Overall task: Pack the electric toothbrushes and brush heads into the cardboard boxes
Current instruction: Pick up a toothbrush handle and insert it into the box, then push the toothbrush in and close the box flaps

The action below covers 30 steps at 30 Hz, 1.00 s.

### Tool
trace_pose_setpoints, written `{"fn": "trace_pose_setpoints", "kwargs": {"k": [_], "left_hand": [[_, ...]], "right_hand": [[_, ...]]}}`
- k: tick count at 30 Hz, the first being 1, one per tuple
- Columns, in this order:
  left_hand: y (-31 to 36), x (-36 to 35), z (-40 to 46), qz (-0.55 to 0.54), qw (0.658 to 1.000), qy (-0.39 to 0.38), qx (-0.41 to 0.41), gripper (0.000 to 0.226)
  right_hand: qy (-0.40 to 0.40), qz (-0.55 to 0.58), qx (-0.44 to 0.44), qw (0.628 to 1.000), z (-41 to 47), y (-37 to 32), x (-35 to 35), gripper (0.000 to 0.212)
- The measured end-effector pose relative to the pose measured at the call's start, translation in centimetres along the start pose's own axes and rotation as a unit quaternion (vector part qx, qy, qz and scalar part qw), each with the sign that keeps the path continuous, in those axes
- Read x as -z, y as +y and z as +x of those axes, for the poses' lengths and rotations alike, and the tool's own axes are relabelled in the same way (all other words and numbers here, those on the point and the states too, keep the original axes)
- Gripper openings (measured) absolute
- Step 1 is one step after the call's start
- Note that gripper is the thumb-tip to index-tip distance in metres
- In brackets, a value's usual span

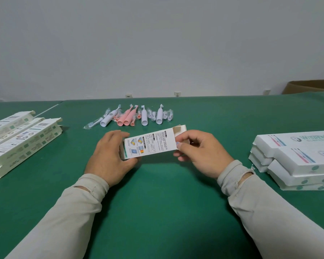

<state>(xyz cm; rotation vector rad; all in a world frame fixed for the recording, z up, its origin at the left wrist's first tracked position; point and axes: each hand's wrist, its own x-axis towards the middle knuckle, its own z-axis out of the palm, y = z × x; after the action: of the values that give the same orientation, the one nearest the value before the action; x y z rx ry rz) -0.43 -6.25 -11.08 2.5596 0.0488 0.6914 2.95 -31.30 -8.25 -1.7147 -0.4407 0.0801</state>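
- Holding a box between both hands above the green table, head view: left hand grips its closed end, right hand pinches the open flap end.
- Long axis runs left to right; the toothbrushes lie just beyond, the right hand nearer the opening.
- Box: white, printed panel up.

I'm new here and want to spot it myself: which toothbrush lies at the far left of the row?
Start at the green table and find the row of toothbrushes beyond the box held in both hands. The leftmost toothbrush is white and lies slanted, head up to the right. Its immediate right neighbours are pink; the other white ones lie straighter.
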Motion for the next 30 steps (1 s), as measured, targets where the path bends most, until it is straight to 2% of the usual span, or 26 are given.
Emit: {"fn": "trace_pose_setpoints", "kwargs": {"k": [9,16,19,21,23,26,30], "left_hand": [[1.1,0.4,-0.2,0.081,0.996,-0.016,0.017,0.065],[0.8,0.5,-0.2,0.078,0.997,0.019,-0.011,0.06],[0.6,0.3,-0.2,0.068,0.998,0.009,0.002,0.06],[0.4,0.3,-0.1,0.059,0.998,-0.004,0.015,0.058],[0.1,0.4,0.0,0.061,0.998,-0.009,0.031,0.058],[-0.4,0.6,0.2,0.067,0.996,-0.018,0.049,0.058],[-0.3,0.3,0.2,0.052,0.997,-0.005,0.057,0.055]], "right_hand": [[0.059,0.055,-0.005,0.997,0.5,0.1,0.5,0.021],[0.064,0.122,-0.052,0.989,0.4,0.7,-0.5,0.013],[0.046,0.137,-0.067,0.987,0.4,0.4,-0.4,0.014],[0.07,0.127,-0.061,0.988,0.5,0.0,0.4,0.017],[0.139,0.074,-0.055,0.986,0.8,0.1,1.9,0.016],[0.232,-0.133,-0.036,0.963,1.5,1.3,4.2,0.012],[0.197,-0.298,-0.081,0.931,1.7,2.3,4.9,0.009]]}}
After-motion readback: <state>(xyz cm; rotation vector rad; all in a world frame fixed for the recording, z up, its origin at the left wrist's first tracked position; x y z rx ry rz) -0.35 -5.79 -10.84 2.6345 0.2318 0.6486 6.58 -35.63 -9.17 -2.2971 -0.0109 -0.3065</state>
